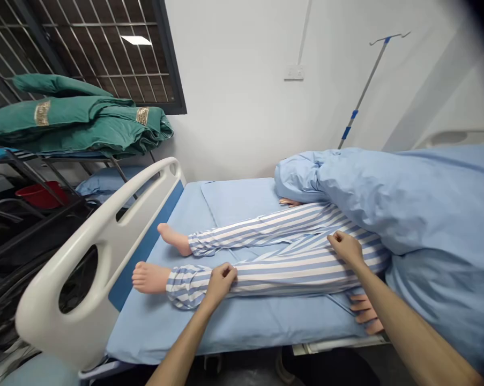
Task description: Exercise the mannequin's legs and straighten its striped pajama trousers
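My left hand (221,281) is resting, curled, at the shin of the striped trousers (290,276), toward the foot edge of the bed (266,324); my right hand (347,247), well apart, is sitting curled by the thigh. Pinching cloth? I can't tell. The quilt (418,203) is lying bunched headward, seemingly leaving both legs reachable.

No text or numbers can be read here.
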### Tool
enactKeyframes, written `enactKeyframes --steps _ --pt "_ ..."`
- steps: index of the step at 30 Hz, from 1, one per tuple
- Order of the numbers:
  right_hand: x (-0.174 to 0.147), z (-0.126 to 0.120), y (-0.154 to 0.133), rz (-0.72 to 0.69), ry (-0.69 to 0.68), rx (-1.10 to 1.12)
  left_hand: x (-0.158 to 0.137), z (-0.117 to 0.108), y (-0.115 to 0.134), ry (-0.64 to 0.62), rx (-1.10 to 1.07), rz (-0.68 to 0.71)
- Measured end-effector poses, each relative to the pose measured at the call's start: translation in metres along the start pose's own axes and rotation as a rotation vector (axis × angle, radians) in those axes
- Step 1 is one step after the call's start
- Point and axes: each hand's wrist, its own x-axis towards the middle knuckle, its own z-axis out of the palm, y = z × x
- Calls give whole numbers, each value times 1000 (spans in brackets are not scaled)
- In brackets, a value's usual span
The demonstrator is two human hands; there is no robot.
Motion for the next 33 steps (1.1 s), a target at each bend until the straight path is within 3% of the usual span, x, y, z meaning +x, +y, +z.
enactKeyframes --steps 2,5,8,12,16,18,20,22,25,33 --pt "1 1 -1 -2 -43 -67 0 -25 -3 86 -253 -151" --pt "1 12 -16 -13 -100 -130 10 -51 0 288 -529 -253" --pt "-7 37 -63 -146 -194 -45 31 -73 6 411 -697 -337" --pt "-34 90 -181 -482 -353 107 64 -95 5 548 -830 -451" --pt "-76 140 -317 -892 -398 179 91 -105 -5 646 -901 -453" --pt "-96 160 -370 -1013 -397 173 100 -109 -10 668 -929 -431" --pt "-110 175 -405 -1038 -456 120 105 -112 -14 676 -967 -398" --pt "-119 186 -422 -954 -590 24 107 -113 -17 658 -1015 -364" --pt "-121 195 -427 -815 -734 -94 107 -109 -22 643 -1045 -369" --pt "-98 200 -433 -793 -836 -153 111 -104 -31 663 -1096 -352"
